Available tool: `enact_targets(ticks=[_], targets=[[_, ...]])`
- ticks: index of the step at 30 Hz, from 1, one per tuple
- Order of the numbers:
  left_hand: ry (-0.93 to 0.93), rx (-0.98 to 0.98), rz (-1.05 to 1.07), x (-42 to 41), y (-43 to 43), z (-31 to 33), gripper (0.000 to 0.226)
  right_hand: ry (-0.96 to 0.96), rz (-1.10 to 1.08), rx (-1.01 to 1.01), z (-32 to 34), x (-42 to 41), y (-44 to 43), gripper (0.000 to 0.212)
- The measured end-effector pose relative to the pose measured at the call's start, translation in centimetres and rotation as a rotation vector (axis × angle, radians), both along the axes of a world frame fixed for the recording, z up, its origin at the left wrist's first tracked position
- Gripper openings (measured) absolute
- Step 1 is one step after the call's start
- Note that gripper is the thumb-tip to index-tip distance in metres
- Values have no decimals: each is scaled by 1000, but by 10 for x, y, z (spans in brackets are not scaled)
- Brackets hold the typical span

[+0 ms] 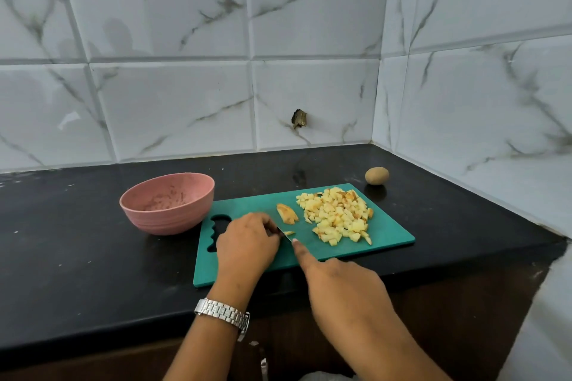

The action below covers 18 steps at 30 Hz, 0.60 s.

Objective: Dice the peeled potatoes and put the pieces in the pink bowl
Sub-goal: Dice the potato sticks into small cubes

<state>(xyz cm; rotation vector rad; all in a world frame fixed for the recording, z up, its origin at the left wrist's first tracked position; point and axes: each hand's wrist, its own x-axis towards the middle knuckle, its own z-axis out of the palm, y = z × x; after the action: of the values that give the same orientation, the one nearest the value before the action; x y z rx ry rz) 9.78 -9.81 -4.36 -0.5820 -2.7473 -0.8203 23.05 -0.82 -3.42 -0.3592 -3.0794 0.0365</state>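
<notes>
Head view, black countertop (93, 272), pink bowl (167, 219), marble-tiled walls (185, 96)

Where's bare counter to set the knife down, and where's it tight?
Free: counter left of the pink bowl; the strip behind the cutting board, between bowl and whole potato. Tight: mid-board, where left hand, right hand, knife and potato wedge meet beside the diced pile.
</notes>
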Motion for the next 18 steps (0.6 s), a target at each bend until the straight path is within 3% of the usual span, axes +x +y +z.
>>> enact_targets(ticks=[7,18], targets=[[48,152,27,10,-5,-8,15,12,14,-19,8,-13,3,75],[95,167,87,14,-5,-7,11,-1,32,-11,9,-20,-4,71]])
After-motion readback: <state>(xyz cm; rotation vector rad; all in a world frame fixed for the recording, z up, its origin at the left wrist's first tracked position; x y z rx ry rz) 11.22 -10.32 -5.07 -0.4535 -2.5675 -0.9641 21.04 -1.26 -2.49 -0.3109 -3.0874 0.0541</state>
